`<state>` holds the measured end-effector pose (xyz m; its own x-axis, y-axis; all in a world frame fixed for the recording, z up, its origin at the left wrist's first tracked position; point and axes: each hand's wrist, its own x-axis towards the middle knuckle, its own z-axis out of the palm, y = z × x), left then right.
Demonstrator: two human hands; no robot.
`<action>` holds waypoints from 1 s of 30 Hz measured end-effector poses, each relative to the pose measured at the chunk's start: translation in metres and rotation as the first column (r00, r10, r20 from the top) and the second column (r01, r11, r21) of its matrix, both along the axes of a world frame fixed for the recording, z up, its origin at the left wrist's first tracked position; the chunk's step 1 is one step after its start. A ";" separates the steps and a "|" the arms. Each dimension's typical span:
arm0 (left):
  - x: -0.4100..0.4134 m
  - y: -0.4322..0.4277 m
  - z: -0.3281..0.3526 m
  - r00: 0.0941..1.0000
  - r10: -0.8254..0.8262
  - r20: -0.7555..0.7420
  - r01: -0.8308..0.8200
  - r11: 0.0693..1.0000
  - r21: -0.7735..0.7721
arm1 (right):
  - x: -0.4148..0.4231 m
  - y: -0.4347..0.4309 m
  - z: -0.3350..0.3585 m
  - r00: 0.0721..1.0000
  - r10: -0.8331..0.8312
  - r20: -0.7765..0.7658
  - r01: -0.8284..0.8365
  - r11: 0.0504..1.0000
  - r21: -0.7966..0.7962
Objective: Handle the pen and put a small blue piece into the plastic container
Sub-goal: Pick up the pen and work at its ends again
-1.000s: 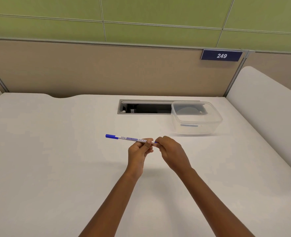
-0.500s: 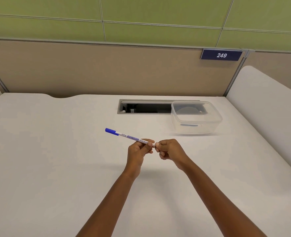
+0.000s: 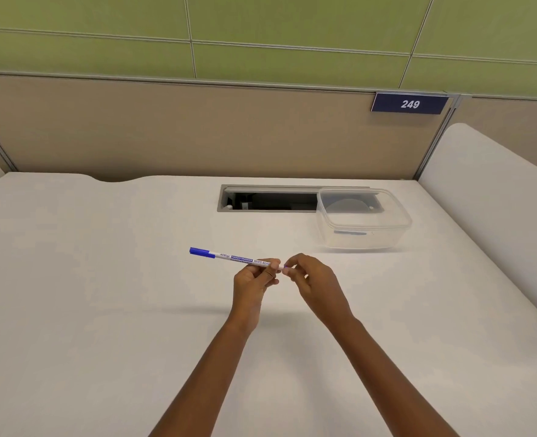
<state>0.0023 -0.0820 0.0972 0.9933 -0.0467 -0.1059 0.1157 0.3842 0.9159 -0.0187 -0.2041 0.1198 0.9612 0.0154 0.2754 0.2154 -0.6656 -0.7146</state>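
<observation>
Both hands (image 3: 254,283) (image 3: 313,280) pinch pen (image 3: 235,258); container (image 3: 363,222) beyond.

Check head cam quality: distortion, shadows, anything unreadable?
Head view: wide-angle bend in the partition rail; soft arm shadow on the desk; clear container faint against white; pen print readable; its end at the right hand too small to make out.

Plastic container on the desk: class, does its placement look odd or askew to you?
Yes. The plastic container sits partly over the open cable slot at the back of the desk, so its far edge overlaps the recess rather than resting wholly on flat surface. It stands upright; nothing appears spilled or damaged.
</observation>
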 end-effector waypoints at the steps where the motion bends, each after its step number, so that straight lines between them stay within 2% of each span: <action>1: 0.000 0.000 0.000 1.000 0.000 -0.006 -0.001 1.000 -0.008 | -0.001 0.000 0.000 0.999 0.016 0.046 -0.013 0.997 -0.082; 3: -0.001 0.000 -0.001 1.000 -0.004 -0.014 0.004 1.000 -0.019 | -0.001 0.001 -0.002 0.993 0.043 0.109 -0.024 0.984 -0.177; 5: -0.002 -0.002 -0.002 1.000 -0.016 -0.016 0.015 1.000 -0.017 | -0.002 0.002 -0.002 0.995 0.036 0.096 -0.022 0.990 -0.142; 9: -0.005 0.000 -0.005 1.000 -0.029 0.005 0.029 0.999 0.022 | 0.001 0.003 0.002 0.990 0.009 -0.138 0.013 0.987 0.158; 13: -0.006 0.002 -0.004 0.998 -0.028 0.059 0.021 0.994 0.108 | 0.003 0.002 0.009 0.940 0.096 -0.328 0.035 0.928 0.372; 15: -0.007 0.001 -0.003 0.995 -0.034 0.096 0.019 0.987 0.158 | 0.005 -0.002 0.012 0.866 0.176 -0.468 0.089 0.866 0.491; 17: -0.008 0.000 -0.003 0.992 -0.047 0.115 0.025 0.983 0.184 | 0.004 -0.007 0.013 0.758 0.292 -0.584 0.190 0.758 0.624; 18: -0.008 0.000 -0.003 0.992 -0.049 0.115 0.027 0.982 0.186 | 0.003 -0.009 0.013 0.730 0.333 -0.596 0.217 0.715 0.664; 20: -0.007 -0.001 -0.003 0.994 -0.043 0.101 0.024 0.983 0.181 | 0.000 -0.011 0.011 0.742 0.347 -0.573 0.216 0.686 0.695; 22: -0.007 -0.002 -0.003 0.998 -0.020 0.062 0.011 0.990 0.143 | -0.002 -0.010 0.008 0.815 0.264 -0.516 0.174 0.738 0.652; 26: -0.007 -0.003 -0.005 0.999 0.003 -0.041 -0.003 1.000 0.000 | -0.004 -0.006 0.005 0.956 -0.016 -0.294 0.136 0.910 0.392; 30: -0.007 -0.003 -0.003 0.994 0.013 -0.112 -0.024 0.995 -0.101 | -0.008 -0.002 0.005 0.996 -0.059 -0.065 0.065 0.995 0.082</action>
